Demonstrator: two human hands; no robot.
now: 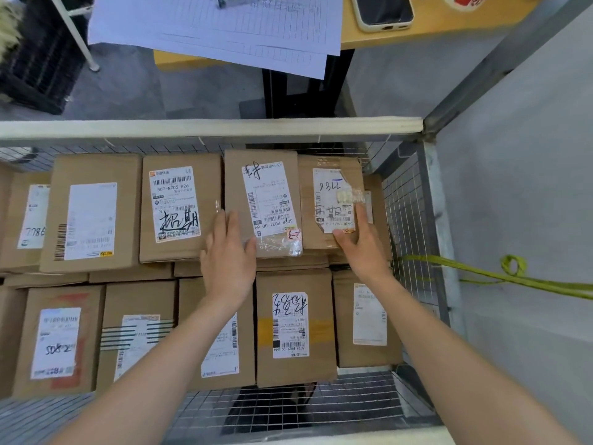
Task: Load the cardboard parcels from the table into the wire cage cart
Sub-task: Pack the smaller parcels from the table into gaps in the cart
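The step in hand looks like settling: two parcels in the far row of the wire cage cart (pixel 208 128) are being pressed into line, not carried. The left hand (pixel 229 252) lies flat, fingers straight, on the near left corner of the taped parcel (pixel 234 175), overlapping its neighbour with the bold handwriting (pixel 150 245). The right hand (pixel 359 248) rests spread on the corner parcel (pixel 306 203), forefinger stretched along the label's edge, thumb at its near corner. Neither hand grips anything. Whether they push down or merely touch is hard to judge from above.

The far row sits higher than the near row (pixel 295 281), stacked on hidden boxes. The next move probably calls for lifting both hands away and turning to the tabletop (pixel 417 30) for another parcel, though only papers (pixel 211 27) and a phone (pixel 382 11) show on it here.

Room is tight: the corner parcel sits close to the right mesh wall (pixel 407 220), and the far row is near the padded top rail. Bare mesh floor (pixel 288 409) shows nearest the person, the one open strip. A green strap (pixel 513 277) hangs outside, on the right.
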